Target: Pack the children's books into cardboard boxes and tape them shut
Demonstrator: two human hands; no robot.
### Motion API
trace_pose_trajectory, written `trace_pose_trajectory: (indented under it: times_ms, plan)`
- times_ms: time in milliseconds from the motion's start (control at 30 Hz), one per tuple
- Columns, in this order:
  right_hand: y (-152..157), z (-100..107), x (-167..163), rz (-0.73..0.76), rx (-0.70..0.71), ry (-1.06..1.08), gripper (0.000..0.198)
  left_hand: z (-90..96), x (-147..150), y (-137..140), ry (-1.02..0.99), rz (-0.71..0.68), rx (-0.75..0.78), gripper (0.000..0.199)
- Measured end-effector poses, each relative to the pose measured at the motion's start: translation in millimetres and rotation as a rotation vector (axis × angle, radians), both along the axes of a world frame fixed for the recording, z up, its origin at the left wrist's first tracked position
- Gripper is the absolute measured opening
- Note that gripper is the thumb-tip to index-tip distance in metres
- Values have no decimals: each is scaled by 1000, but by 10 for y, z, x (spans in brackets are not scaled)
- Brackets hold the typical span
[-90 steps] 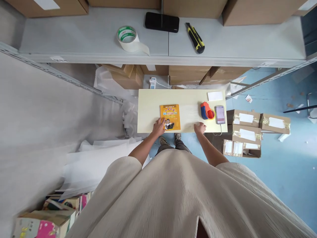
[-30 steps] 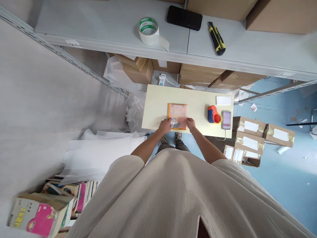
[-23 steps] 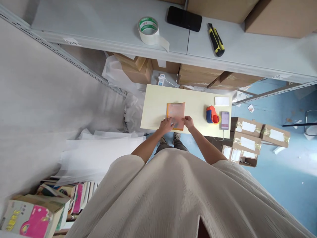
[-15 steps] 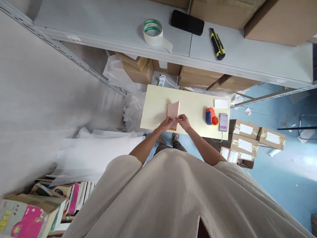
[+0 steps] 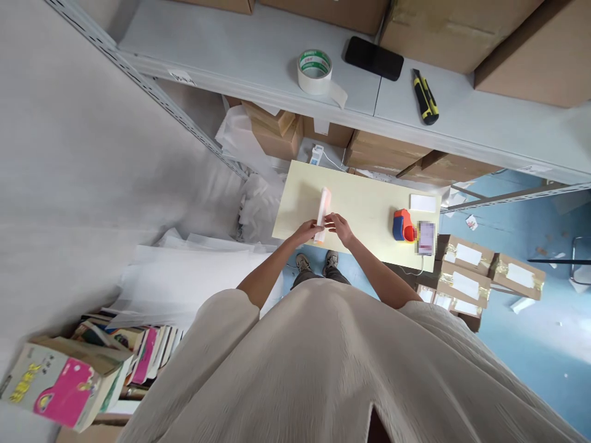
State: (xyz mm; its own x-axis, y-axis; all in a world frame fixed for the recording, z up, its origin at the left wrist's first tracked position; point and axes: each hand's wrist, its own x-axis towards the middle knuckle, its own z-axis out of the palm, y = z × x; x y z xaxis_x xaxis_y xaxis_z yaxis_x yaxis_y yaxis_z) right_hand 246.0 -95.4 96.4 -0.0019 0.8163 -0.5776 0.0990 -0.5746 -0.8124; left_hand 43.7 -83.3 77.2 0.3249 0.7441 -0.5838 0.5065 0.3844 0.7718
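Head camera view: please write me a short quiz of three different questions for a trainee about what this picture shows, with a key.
1. True or false: the thin orange book wrapped in translucent film stands on edge between the left hand and the right hand.
2. What lies nearest the orange-and-blue tape dispenser on the pale yellow table?
A. green-printed roll of white tape
B. phone with lit screen
C. yellow-and-black utility knife
3. Fill in: the black rectangular case lies on the grey metal ____.

Key: 1 true; 2 B; 3 shelf.
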Motion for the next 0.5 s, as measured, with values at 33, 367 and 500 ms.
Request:
trace_pose_trajectory:
  times_ms: [33, 367, 500]
  plan:
    - [15, -22, -32, -8, 10, -1, 59, 23, -66, 13, -3, 45, -22, 36]
    - [-37, -399, -86, -11, -160, -241, 25, 37, -781, 173, 346, 57, 19, 25]
    - [-67, -530, -155, 8, -208, -334, 34, -161, -852, 222, 426, 56, 70, 20]
